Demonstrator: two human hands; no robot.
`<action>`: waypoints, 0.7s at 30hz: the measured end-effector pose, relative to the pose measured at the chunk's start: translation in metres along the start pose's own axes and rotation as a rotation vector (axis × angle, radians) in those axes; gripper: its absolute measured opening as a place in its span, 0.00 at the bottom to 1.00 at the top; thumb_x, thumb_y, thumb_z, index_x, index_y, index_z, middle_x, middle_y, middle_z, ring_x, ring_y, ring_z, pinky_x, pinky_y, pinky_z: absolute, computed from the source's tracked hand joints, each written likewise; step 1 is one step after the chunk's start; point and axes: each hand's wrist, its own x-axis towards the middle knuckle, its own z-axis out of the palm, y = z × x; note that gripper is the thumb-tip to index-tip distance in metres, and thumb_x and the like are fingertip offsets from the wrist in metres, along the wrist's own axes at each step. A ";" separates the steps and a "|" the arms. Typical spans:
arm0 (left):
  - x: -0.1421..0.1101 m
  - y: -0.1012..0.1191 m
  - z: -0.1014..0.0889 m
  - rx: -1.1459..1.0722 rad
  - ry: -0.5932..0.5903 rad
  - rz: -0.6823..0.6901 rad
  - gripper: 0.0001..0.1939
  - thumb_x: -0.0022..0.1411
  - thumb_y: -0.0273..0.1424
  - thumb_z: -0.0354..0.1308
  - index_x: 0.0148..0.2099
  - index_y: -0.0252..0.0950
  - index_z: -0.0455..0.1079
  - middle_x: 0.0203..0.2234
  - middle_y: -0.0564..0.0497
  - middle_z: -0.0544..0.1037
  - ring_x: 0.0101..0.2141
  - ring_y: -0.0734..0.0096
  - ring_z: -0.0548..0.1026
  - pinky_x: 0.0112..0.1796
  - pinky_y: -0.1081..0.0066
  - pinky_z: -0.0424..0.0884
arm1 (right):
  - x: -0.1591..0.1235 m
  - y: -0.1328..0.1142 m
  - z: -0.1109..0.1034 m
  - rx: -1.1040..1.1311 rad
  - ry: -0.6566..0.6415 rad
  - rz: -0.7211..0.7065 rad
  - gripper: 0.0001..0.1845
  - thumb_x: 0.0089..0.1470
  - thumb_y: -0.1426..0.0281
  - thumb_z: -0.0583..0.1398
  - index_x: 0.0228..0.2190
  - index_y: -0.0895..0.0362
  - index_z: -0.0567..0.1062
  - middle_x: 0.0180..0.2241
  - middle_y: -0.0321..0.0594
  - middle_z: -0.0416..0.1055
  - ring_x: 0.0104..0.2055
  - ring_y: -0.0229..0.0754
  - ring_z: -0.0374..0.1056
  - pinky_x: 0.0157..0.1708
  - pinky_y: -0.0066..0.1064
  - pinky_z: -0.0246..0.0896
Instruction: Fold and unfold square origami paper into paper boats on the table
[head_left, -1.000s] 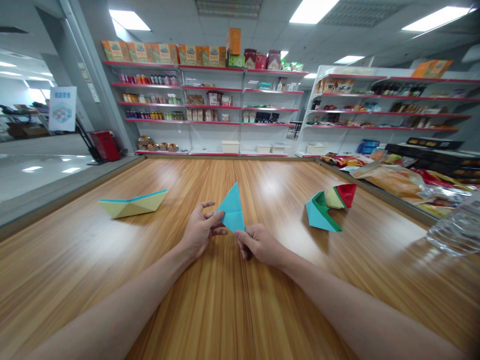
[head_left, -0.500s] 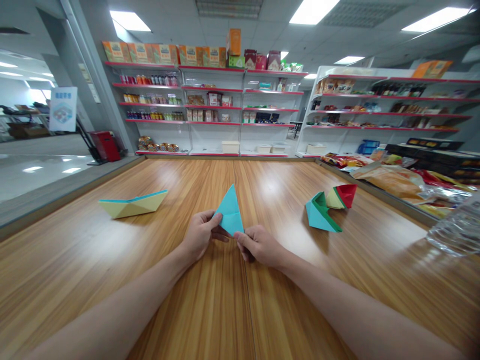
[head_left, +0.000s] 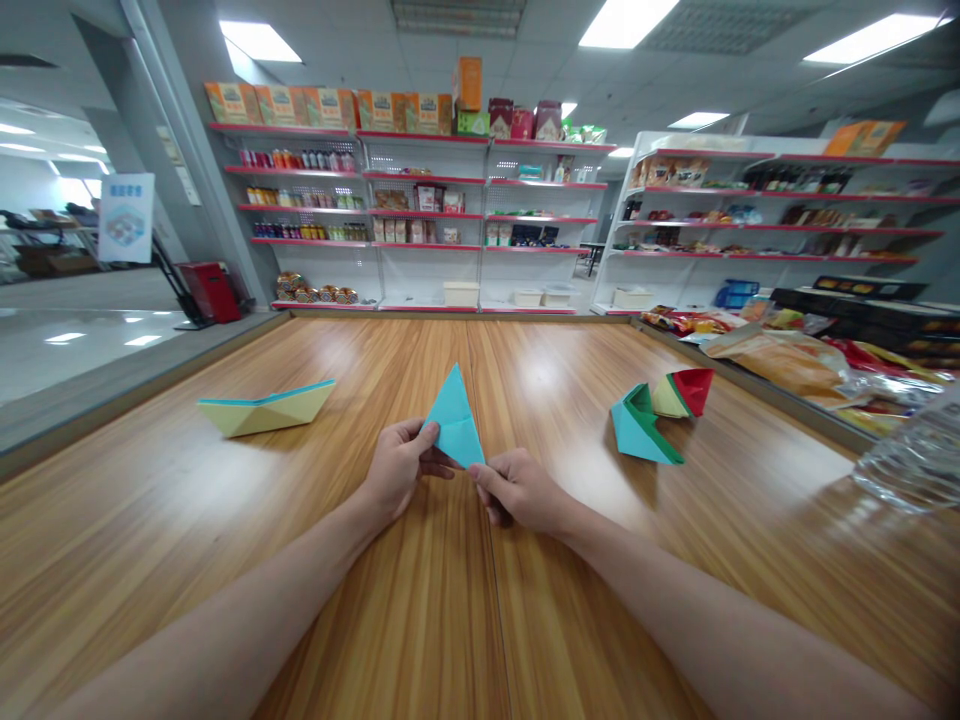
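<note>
A folded light-blue paper triangle (head_left: pixel 455 425) stands point-up over the middle of the wooden table (head_left: pixel 480 600). My left hand (head_left: pixel 397 475) pinches its left lower edge with thumb and fingers closed. My right hand (head_left: pixel 517 490) grips its bottom right corner, fingers curled. A yellow paper boat with a blue rim (head_left: pixel 264 408) lies to the left. To the right sit a green folded paper piece (head_left: pixel 641 425) and a red and yellow one (head_left: pixel 684 391), touching each other.
Snack bags (head_left: pixel 787 360) and a clear plastic bag (head_left: pixel 911 455) crowd the table's right edge. Store shelves with goods (head_left: pixel 420 210) line the back wall and the right side. A red cart (head_left: pixel 210 290) stands on the floor at left.
The blue triangle has tilted and shifted slightly left. My left fingers, spread a second ago, have closed onto its left edge. My right hand has barely moved.
</note>
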 end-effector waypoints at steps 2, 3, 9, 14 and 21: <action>0.000 0.001 0.001 -0.001 -0.001 -0.005 0.14 0.55 0.38 0.60 0.30 0.30 0.67 0.20 0.48 0.76 0.22 0.66 0.76 0.20 0.72 0.72 | 0.000 0.000 -0.001 -0.024 -0.001 -0.010 0.28 0.58 0.53 0.49 0.16 0.58 0.66 0.12 0.36 0.65 0.13 0.32 0.59 0.15 0.22 0.53; 0.000 0.001 0.001 0.000 -0.001 -0.006 0.14 0.54 0.38 0.60 0.30 0.30 0.67 0.20 0.49 0.76 0.21 0.66 0.76 0.20 0.72 0.72 | 0.000 0.000 -0.001 -0.033 -0.001 -0.014 0.28 0.58 0.54 0.49 0.15 0.58 0.65 0.12 0.35 0.65 0.13 0.32 0.59 0.15 0.22 0.52; -0.001 -0.001 -0.001 0.045 -0.036 0.016 0.14 0.57 0.38 0.57 0.31 0.30 0.66 0.18 0.50 0.75 0.20 0.67 0.76 0.20 0.73 0.70 | -0.001 -0.005 -0.002 -0.027 0.002 -0.038 0.31 0.57 0.54 0.50 0.10 0.58 0.63 0.09 0.34 0.60 0.12 0.30 0.55 0.13 0.21 0.49; -0.003 -0.003 -0.002 0.156 -0.078 0.088 0.15 0.59 0.39 0.55 0.29 0.31 0.65 0.15 0.52 0.72 0.16 0.71 0.73 0.18 0.75 0.66 | -0.001 -0.005 -0.001 0.064 0.005 0.010 0.31 0.55 0.51 0.51 0.12 0.59 0.66 0.11 0.36 0.62 0.12 0.31 0.57 0.12 0.23 0.48; -0.012 0.006 0.007 0.362 -0.275 0.052 0.18 0.58 0.43 0.54 0.27 0.31 0.63 0.14 0.54 0.69 0.13 0.73 0.69 0.13 0.77 0.63 | 0.003 0.002 -0.002 0.139 0.088 -0.059 0.29 0.54 0.50 0.52 0.13 0.59 0.63 0.14 0.32 0.56 0.16 0.30 0.50 0.16 0.25 0.43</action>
